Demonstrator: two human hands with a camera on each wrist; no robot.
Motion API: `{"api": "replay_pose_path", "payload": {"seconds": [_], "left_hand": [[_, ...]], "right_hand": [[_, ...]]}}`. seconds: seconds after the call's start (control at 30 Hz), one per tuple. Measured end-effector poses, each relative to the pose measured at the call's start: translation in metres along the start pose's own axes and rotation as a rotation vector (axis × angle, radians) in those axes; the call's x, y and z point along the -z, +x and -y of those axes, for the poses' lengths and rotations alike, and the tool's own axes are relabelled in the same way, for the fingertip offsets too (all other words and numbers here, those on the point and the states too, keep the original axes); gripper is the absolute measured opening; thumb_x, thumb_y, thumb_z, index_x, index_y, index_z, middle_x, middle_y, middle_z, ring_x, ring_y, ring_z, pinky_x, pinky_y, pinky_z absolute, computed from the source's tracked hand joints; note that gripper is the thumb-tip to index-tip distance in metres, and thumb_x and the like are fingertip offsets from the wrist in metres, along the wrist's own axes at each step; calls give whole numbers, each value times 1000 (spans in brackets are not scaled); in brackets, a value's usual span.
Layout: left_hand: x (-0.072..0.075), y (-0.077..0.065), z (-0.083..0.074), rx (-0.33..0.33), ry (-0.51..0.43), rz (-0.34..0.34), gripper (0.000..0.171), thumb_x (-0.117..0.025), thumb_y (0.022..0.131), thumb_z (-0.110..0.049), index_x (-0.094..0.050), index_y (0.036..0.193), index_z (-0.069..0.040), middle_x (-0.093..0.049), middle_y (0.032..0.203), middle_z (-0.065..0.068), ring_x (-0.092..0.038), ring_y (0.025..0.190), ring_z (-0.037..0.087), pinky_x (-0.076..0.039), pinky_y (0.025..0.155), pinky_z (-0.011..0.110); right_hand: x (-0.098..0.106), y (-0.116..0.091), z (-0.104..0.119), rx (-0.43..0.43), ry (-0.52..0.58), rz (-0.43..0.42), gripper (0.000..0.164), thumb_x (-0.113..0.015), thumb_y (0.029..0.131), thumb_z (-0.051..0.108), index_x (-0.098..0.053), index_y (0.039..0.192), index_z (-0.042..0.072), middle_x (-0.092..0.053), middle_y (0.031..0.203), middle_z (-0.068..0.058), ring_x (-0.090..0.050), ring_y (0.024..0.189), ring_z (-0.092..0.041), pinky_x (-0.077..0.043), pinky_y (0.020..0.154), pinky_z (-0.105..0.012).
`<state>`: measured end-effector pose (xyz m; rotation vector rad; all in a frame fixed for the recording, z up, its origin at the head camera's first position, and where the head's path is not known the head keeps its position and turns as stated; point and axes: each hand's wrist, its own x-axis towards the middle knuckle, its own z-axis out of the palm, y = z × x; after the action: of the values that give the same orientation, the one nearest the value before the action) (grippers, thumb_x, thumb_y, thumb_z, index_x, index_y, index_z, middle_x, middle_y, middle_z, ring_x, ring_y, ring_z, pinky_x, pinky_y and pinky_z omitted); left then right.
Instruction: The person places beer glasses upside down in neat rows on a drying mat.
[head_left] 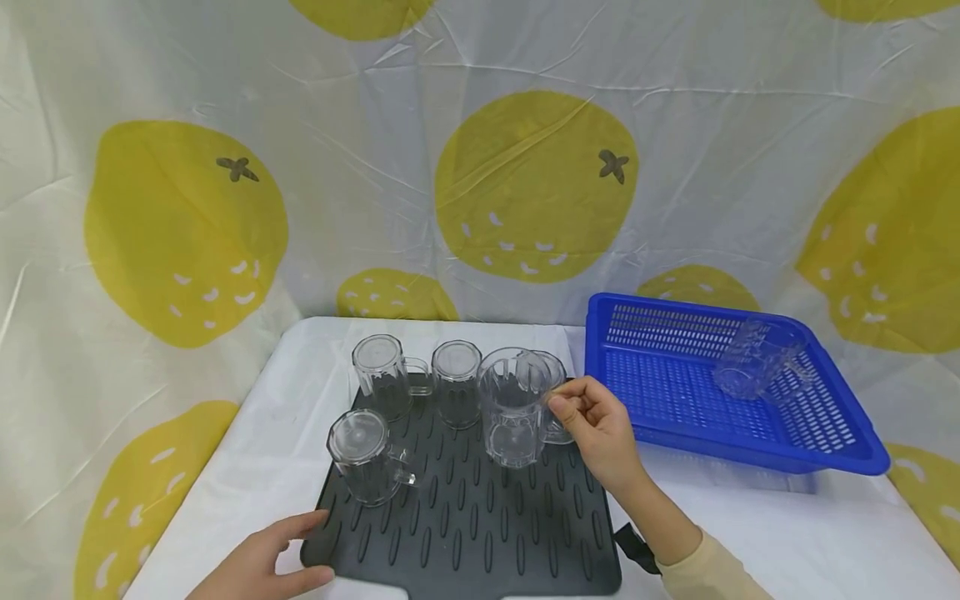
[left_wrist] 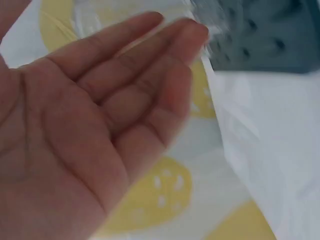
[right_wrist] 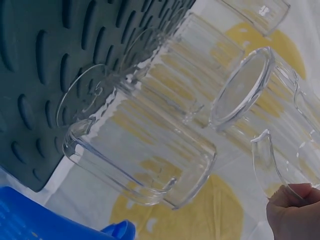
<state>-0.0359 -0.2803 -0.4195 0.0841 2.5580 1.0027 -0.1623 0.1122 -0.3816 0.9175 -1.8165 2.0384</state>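
Note:
My right hand (head_left: 600, 429) pinches the handle of a clear glass mug (right_wrist: 280, 110), which is held up over the dark drying mat (head_left: 465, 508). In the right wrist view its thick base faces the mat, apart from it. Behind it in the head view, another mug (head_left: 557, 417) is partly hidden. More mugs stand base-up on the mat: one at the back left (head_left: 386, 387), a mug in the back middle (head_left: 456, 392) and a front-left mug (head_left: 367, 462). At the mat's left front edge my left hand (head_left: 262, 558) lies with fingers extended, holding nothing.
To the right sits a blue plastic basket (head_left: 637, 429) with a glass mug (head_left: 753, 362) lying tilted inside. A white cloth (head_left: 217, 492) covers the table. Behind hangs a white curtain (head_left: 360, 167) printed with lemons. A black strap (head_left: 636, 548) shows by my right wrist.

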Motion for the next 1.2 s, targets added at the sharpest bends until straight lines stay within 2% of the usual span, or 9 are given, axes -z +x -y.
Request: {"api": "replay_pose_path", "payload": {"seconds": [0.07,0.17,0.27,0.33,0.4,0.57,0.73,1.07,1.2], "left_hand": [[-1,0,-15,-144,-31,43,60,-65,95,-30,-47,140,4,-55,132,21,-56,116,39,-49,87,53],[-14,10,-42,-339,-161,116,53,-58,100,-24,-43,145,-3,-49,141,20,-54,123,27,-49,93,43],[-34,25,-68,-417,-364,229,51,-51,103,-22,-36,150,-8,-45,145,19,-50,128,20,-45,99,37],[-44,37,-83,-399,-479,303,50,-41,107,-26,-33,152,-6,-46,144,19,-51,128,22,-43,102,39],[-52,48,-96,-325,-580,369,57,-33,108,-37,-31,151,-1,-50,141,19,-53,125,25,-42,103,41],[-59,69,-114,-128,-871,527,91,-14,100,-65,-33,145,12,-55,134,24,-58,120,30,-44,101,40],[-57,81,-117,-83,-1108,693,106,-12,92,-76,-35,142,14,-57,132,23,-61,117,24,-49,91,27],[-59,93,-117,-76,-1213,818,98,-9,95,-72,-44,135,9,-65,120,12,-64,111,19,-49,91,25],[-60,95,-114,-84,-1221,849,97,-11,96,-70,-33,143,12,-64,120,10,-62,112,17,-48,91,23]], "right_hand": [[0,-1,0,-4,-4,2,7,-52,94,-13,-58,97,-12,-57,72,1,-41,59,-9,-38,54,-28],[-1,-2,1,-13,-9,4,7,-53,94,-13,-59,98,-11,-58,73,2,-43,59,-10,-40,54,-28],[-3,-3,2,-12,-3,13,8,-53,94,-13,-59,98,-10,-58,74,1,-43,59,-11,-41,54,-29],[-5,-4,2,-5,7,24,8,-52,94,-13,-58,98,-10,-59,75,1,-42,58,-10,-40,53,-28],[-7,-5,3,2,17,37,7,-52,94,-12,-58,98,-10,-59,77,4,-41,58,-9,-38,51,-29],[-13,-9,4,-8,8,77,6,-53,95,-10,-57,98,-8,-59,79,4,-44,61,-8,-39,52,-30],[-15,-16,4,0,-28,136,8,-55,94,-10,-58,98,-4,-50,70,-8,-39,56,-13,-37,47,-29],[-22,-23,4,127,-21,297,22,-61,86,-17,-60,100,0,-40,67,-4,-34,52,-15,-34,44,-26],[-23,-25,5,174,-34,385,19,-64,87,-12,-60,101,1,-40,65,-3,-36,52,-15,-37,47,-21]]}}
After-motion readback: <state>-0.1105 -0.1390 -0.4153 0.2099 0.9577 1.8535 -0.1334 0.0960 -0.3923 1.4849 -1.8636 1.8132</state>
